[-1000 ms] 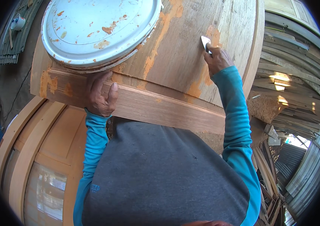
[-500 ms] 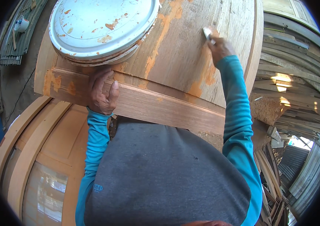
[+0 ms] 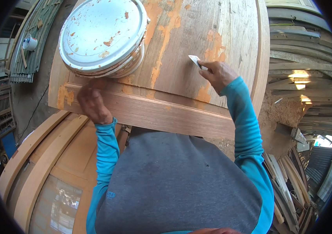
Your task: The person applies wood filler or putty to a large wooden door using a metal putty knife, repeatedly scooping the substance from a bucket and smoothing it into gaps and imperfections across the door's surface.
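Note:
My right hand [image 3: 221,75] is closed around a small putty knife [image 3: 194,60], its pale flat blade pointing up and left over a wooden door panel [image 3: 181,50]. Orange filler [image 3: 166,37] lies in streaks and patches along the boards, one patch just beyond my right hand. Blurred by motion, my left hand [image 3: 93,103] is at the panel's near edge, just below a large bucket [image 3: 130,66]. Its fingers look apart, and I see nothing held in them. A filler-spotted white lid [image 3: 103,33] covers the bucket.
Another wooden door [image 3: 70,156] with glazed panes lies at lower left. Corrugated sheets [image 3: 37,43] carry a small white pot [image 3: 29,43] at far left. Stacked planks [image 3: 302,58] line the right side, with scrap wood [image 3: 287,183] below and sawdust [image 3: 279,109] on the ground.
My right hand has drawn the putty knife toward me and left, away from the orange patch. My left hand has shifted left along the panel's edge. The whole view has also shifted slightly.

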Demonstrator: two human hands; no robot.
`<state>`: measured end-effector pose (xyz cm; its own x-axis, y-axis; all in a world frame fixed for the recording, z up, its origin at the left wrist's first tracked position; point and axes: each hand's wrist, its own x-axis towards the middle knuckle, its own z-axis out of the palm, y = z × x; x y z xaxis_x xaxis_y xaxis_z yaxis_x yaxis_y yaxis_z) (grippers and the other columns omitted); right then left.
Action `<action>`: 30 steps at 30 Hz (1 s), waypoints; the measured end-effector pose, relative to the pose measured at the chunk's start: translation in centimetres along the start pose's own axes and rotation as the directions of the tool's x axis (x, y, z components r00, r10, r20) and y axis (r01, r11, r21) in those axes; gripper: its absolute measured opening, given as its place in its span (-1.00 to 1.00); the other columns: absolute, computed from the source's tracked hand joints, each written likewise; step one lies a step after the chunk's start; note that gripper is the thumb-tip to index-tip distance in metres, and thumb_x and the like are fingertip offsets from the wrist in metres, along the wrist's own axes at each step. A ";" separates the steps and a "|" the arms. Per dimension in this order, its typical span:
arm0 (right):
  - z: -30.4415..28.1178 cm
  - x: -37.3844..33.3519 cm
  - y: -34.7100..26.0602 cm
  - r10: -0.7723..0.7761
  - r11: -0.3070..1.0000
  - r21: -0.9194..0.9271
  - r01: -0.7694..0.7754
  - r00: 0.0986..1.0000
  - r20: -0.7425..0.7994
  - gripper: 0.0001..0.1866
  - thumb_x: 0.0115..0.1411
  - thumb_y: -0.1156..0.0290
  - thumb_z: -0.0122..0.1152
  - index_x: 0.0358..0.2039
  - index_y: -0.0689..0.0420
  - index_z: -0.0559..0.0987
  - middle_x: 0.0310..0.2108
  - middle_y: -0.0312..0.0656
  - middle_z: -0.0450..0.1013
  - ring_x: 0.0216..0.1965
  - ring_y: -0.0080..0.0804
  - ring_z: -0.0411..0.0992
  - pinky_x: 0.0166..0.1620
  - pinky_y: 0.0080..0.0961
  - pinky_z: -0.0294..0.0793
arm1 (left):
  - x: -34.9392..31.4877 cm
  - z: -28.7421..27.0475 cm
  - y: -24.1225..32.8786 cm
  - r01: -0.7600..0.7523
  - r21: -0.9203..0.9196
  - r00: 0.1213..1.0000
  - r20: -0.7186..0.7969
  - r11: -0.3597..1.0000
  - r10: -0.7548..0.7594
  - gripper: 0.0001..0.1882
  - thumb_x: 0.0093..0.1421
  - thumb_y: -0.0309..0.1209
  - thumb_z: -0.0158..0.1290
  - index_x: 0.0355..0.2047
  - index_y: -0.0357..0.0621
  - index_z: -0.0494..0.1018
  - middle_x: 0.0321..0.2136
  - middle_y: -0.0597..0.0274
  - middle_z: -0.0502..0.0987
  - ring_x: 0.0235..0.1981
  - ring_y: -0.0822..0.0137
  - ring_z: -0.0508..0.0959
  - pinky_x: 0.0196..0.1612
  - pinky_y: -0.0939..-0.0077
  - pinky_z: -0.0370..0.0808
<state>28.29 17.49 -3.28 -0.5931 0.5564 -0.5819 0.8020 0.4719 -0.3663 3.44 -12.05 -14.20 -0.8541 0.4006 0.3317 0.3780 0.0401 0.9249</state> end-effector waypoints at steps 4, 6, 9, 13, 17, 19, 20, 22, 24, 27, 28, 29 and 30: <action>2.2 -1.7 0.4 -0.001 0.927 0.370 0.064 0.986 -0.167 -0.51 0.43 0.28 0.03 0.27 0.25 0.46 -0.41 -0.03 0.56 -0.41 -0.27 0.55 -0.19 -0.29 0.57 | 5.5 1.8 7.2 -0.319 0.078 0.943 -0.074 0.945 0.324 -0.07 0.17 0.05 0.29 0.34 -0.35 0.24 0.28 -0.18 0.31 0.35 -0.05 0.28 0.41 -0.01 0.19; 3.9 -1.8 1.1 0.000 0.841 0.528 0.119 0.976 -0.220 -0.53 0.43 0.31 0.03 0.27 0.26 0.46 -0.42 -0.09 0.54 -0.42 -0.36 0.54 -0.22 -0.35 0.57 | 8.5 1.9 9.1 -0.478 0.264 0.878 0.150 0.838 0.454 0.07 0.05 0.18 0.34 0.37 -0.26 0.23 0.30 -0.20 0.28 0.37 -0.12 0.23 0.43 -0.07 0.15; 6.0 -2.0 1.7 -0.023 0.749 0.641 0.168 0.973 -0.229 -0.54 0.42 0.35 0.04 0.26 0.28 0.47 -0.43 -0.14 0.53 -0.41 -0.43 0.53 -0.24 -0.41 0.56 | 11.5 2.0 10.9 -0.638 0.489 0.770 0.424 0.594 0.477 0.15 -0.08 0.31 0.37 0.37 -0.15 0.28 0.34 -0.24 0.24 0.38 -0.22 0.21 0.41 -0.14 0.19; 7.3 -3.0 2.6 -0.025 0.742 0.644 0.188 0.967 -0.254 -0.54 0.39 0.38 0.10 0.24 0.31 0.48 -0.42 -0.16 0.54 -0.40 -0.45 0.53 -0.24 -0.44 0.56 | 12.9 1.9 11.8 -0.623 0.469 0.759 0.555 0.626 0.340 0.14 -0.14 0.34 0.39 0.33 -0.08 0.37 0.34 -0.29 0.22 0.36 -0.29 0.24 0.34 -0.18 0.34; 7.7 -4.2 3.6 0.042 0.741 0.659 0.132 0.970 -0.241 -0.54 0.39 0.40 0.10 0.25 0.32 0.47 -0.38 -0.16 0.55 -0.38 -0.46 0.54 -0.23 -0.46 0.57 | 13.6 2.0 13.0 -0.457 0.373 0.821 0.526 0.807 0.222 0.12 -0.17 0.30 0.43 0.26 -0.21 0.40 0.31 -0.34 0.25 0.28 -0.29 0.37 0.28 -0.10 0.44; 7.5 -4.8 2.8 0.047 0.721 0.674 0.162 0.959 -0.280 -0.54 0.39 0.43 0.10 0.26 0.31 0.46 -0.36 -0.18 0.55 -0.37 -0.47 0.54 -0.23 -0.48 0.58 | 14.2 2.0 13.2 -0.549 0.408 0.780 0.565 0.730 0.271 0.10 -0.19 0.29 0.44 0.21 -0.23 0.41 0.30 -0.33 0.26 0.26 -0.29 0.40 0.28 -0.11 0.44; 7.2 -5.2 1.8 0.035 0.702 0.683 0.202 0.948 -0.317 -0.55 0.39 0.45 0.10 0.26 0.30 0.46 -0.35 -0.19 0.54 -0.36 -0.48 0.54 -0.23 -0.49 0.58 | 14.6 2.0 13.1 -0.591 0.421 0.758 0.582 0.688 0.295 0.09 -0.19 0.29 0.44 0.19 -0.23 0.42 0.29 -0.32 0.27 0.24 -0.29 0.41 0.27 -0.11 0.44; 5.9 -5.7 -0.8 0.004 0.673 0.684 0.282 0.923 -0.385 -0.58 0.42 0.49 0.07 0.26 0.30 0.48 -0.31 -0.23 0.52 -0.33 -0.51 0.51 -0.25 -0.51 0.58 | 15.2 1.9 13.1 -0.604 0.417 0.741 0.606 0.679 0.288 0.09 -0.22 0.30 0.45 0.16 -0.22 0.43 0.30 -0.31 0.27 0.24 -0.27 0.42 0.27 -0.11 0.44; 5.3 -4.9 -3.3 -0.028 0.631 0.688 0.358 0.897 -0.441 -0.58 0.40 0.49 0.11 0.24 0.27 0.49 -0.33 -0.22 0.51 -0.36 -0.50 0.53 -0.25 -0.51 0.59 | 16.0 1.9 13.3 -0.616 0.412 0.720 0.639 0.671 0.269 0.13 -0.23 0.31 0.45 0.21 -0.20 0.41 0.32 -0.30 0.27 0.26 -0.26 0.41 0.27 -0.11 0.41; 3.4 -3.4 -7.3 -0.153 0.636 0.590 0.497 0.831 -0.534 -0.59 0.36 0.52 0.16 0.21 0.25 0.51 -0.35 -0.14 0.48 -0.36 -0.43 0.52 -0.25 -0.47 0.55 | 17.2 1.6 13.6 -0.665 0.362 0.639 0.728 0.653 0.246 0.19 -0.24 0.30 0.46 0.29 -0.17 0.37 0.35 -0.30 0.24 0.30 -0.25 0.37 0.30 -0.10 0.38; 3.1 -2.4 -8.3 -0.228 0.660 0.495 0.564 0.779 -0.584 -0.59 0.35 0.53 0.16 0.21 0.25 0.51 -0.36 -0.12 0.46 -0.36 -0.41 0.52 -0.26 -0.46 0.53 | 17.6 1.4 13.7 -0.686 0.344 0.624 0.731 0.641 0.275 0.14 -0.22 0.28 0.46 0.29 -0.15 0.41 0.32 -0.31 0.30 0.28 -0.27 0.41 0.28 -0.09 0.41; 3.2 -1.6 -9.4 -0.309 0.667 0.399 0.629 0.721 -0.620 -0.58 0.34 0.54 0.16 0.21 0.25 0.51 -0.37 -0.11 0.45 -0.37 -0.40 0.51 -0.27 -0.45 0.52 | 17.8 1.2 13.4 -0.699 0.319 0.613 0.727 0.640 0.308 0.10 -0.21 0.28 0.45 0.25 -0.16 0.45 0.30 -0.32 0.32 0.26 -0.28 0.43 0.26 -0.09 0.44; 2.8 -1.5 -10.5 -0.310 0.693 0.367 0.621 0.716 -0.626 -0.59 0.32 0.57 0.16 0.19 0.26 0.52 -0.39 -0.08 0.41 -0.38 -0.35 0.48 -0.28 -0.41 0.48 | 18.2 1.2 12.9 -0.711 0.294 0.604 0.721 0.639 0.339 0.06 -0.19 0.28 0.44 0.21 -0.17 0.48 0.28 -0.32 0.35 0.23 -0.29 0.45 0.24 -0.09 0.46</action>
<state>21.00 9.79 -0.61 -0.7174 0.6800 0.1515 0.2134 0.4215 -0.8814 -6.79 -3.15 3.58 -0.1294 0.9158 0.3802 0.9538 0.0102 0.3002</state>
